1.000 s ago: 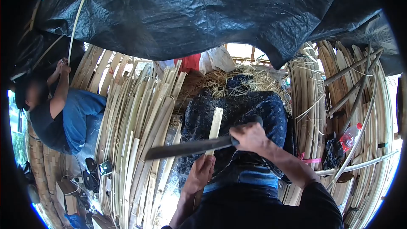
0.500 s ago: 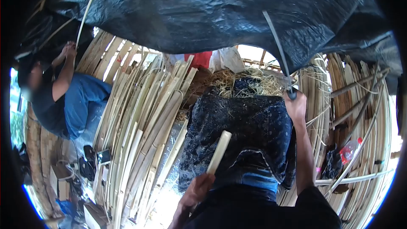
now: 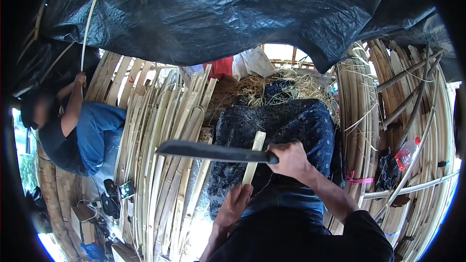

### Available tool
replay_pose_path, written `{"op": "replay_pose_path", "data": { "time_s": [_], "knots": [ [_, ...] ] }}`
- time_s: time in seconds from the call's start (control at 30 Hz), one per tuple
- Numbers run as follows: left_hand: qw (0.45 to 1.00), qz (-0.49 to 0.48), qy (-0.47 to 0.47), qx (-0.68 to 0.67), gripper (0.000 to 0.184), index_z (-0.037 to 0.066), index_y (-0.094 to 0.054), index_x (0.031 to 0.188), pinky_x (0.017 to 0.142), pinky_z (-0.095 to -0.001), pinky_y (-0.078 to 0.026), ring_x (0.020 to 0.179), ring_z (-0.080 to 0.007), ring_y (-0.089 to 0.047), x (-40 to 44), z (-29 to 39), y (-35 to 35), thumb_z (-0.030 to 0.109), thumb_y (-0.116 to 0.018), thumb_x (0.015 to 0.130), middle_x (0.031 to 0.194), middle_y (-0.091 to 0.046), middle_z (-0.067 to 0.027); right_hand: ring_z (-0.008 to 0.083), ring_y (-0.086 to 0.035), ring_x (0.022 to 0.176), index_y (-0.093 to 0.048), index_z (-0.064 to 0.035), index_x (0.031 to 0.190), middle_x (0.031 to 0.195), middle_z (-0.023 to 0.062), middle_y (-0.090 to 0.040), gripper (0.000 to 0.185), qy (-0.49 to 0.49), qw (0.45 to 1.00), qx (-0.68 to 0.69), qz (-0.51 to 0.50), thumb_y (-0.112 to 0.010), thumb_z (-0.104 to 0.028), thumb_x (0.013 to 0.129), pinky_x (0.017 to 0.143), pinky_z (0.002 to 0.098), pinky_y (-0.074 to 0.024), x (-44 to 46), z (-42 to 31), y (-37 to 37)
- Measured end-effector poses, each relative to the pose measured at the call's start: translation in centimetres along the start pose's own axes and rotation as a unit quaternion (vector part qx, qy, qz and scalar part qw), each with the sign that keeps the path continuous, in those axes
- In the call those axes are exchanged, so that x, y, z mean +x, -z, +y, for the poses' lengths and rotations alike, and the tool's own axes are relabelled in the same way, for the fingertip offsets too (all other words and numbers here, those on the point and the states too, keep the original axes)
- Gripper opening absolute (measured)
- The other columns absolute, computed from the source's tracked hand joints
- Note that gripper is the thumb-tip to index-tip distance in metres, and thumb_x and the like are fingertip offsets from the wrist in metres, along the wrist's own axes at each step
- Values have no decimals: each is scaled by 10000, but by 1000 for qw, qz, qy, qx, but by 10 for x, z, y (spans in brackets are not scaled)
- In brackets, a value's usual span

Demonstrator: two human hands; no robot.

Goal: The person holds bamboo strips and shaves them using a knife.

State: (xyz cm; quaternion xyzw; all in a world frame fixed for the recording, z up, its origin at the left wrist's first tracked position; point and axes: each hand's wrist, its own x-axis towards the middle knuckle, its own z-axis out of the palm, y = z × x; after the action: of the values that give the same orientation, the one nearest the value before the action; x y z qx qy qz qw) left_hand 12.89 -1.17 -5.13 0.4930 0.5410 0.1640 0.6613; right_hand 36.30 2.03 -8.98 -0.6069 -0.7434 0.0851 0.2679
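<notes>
A pale bamboo strip point(image 3: 250, 173) rises from my left hand point(image 3: 236, 202), whose fingers are wrapped round its lower part. My right hand point(image 3: 290, 159) grips the handle of a machete point(image 3: 208, 151). The long dark blade points left and lies across the strip in view, above my left hand; whether it touches the strip I cannot tell. A dark patterned cloth point(image 3: 291, 121) covers my lap behind the strip.
Long bamboo strips point(image 3: 165, 116) lean at the left, with more bamboo point(image 3: 357, 111) at the right. A co-worker point(image 3: 63, 121) sits far left holding a thin strip. Shavings point(image 3: 252, 87) lie beyond the cloth. A black tarp point(image 3: 218, 19) hangs overhead. A bottle point(image 3: 407, 154) is at the right.
The machete was raised upright at the right half a second ago; my right hand has brought it down and left across the strip. My left hand still holds the strip.
</notes>
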Motion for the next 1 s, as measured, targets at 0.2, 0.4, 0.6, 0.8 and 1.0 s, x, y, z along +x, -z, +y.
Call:
{"op": "replay_pose_path", "data": {
  "time_s": [0.2, 0.4, 0.6, 0.8, 1.0],
  "knots": [
    [981, 58, -103, 157, 243, 4, -550, 919, 538, -397, -398, 555, -268, -538, 9, -9, -8, 189, -483, 1061, 641, -521, -151, 236, -698, 630, -600, -102, 848, 713, 54, -669, 187, 9, 997, -33, -70, -682, -200, 712, 536, 389, -547, -4, -14, -7],
    [969, 89, -112, 200, 196, -16, -563, 1004, 549, -451, -423, 600, -388, -599, -7, -10, -7, 164, -498, 1045, 681, -565, -227, 274, -670, 530, -616, -123, 799, 601, 65, -643, 142, -44, 985, -165, 3, -691, -231, 745, 531, 416, -542, 9, 33, 8],
    [977, 103, -80, 168, 204, -28, -567, 1022, 539, -432, -415, 590, -373, -608, -14, -7, -4, 165, -505, 1043, 687, -579, -222, 330, -636, 546, -699, -72, 880, 625, 117, -625, 205, -201, 957, -143, 151, -781, -207, 749, 527, 442, -519, 5, 121, 23],
    [978, 96, -85, 167, 217, -25, -563, 999, 523, -422, -407, 554, -349, -583, 0, -7, -6, 176, -502, 1052, 649, -555, -206, 321, -675, 568, -699, -63, 889, 628, 111, -660, 229, -137, 988, 31, 64, -788, -202, 729, 539, 411, -548, -11, 30, 30],
    [969, 92, -124, 195, 219, -23, -556, 977, 510, -412, -396, 540, -328, -574, 0, -2, -8, 175, -501, 1053, 642, -548, -201, 259, -661, 512, -610, -116, 740, 590, 67, -630, 130, -29, 999, -1, 13, -704, -206, 732, 493, 396, -510, -7, -15, 4]
  ]
}}
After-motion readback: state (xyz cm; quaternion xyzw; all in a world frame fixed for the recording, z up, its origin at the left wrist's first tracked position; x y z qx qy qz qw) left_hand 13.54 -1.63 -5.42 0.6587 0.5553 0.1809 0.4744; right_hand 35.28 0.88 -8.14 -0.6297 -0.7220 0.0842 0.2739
